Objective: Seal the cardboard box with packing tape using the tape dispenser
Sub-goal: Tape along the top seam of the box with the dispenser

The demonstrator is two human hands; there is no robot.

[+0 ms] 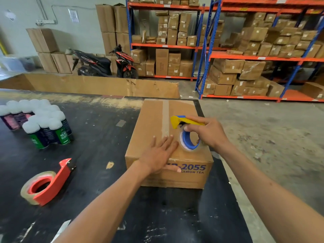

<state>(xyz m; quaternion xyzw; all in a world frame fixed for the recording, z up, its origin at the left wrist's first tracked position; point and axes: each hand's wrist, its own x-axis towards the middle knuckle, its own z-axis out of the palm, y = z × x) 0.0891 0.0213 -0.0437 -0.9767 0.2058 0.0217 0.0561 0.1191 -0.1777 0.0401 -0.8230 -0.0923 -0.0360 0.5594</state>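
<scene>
The cardboard box [168, 146] is sitting on the black desk [98, 137], the left hand [158, 155] is pressing flat and open on its stiff top, and the right hand [208, 134] is gripping the light tape dispenser [185, 132] by its handle.

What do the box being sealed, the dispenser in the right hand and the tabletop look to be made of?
Box: brown corrugated cardboard, matte, with printed blue lettering and a glossy tape strip along its seam. Dispenser in the right hand: looks like smooth yellow and blue plastic. Tabletop: dark matte surface, scuffed to bare patches; the material underneath is unclear.
</scene>
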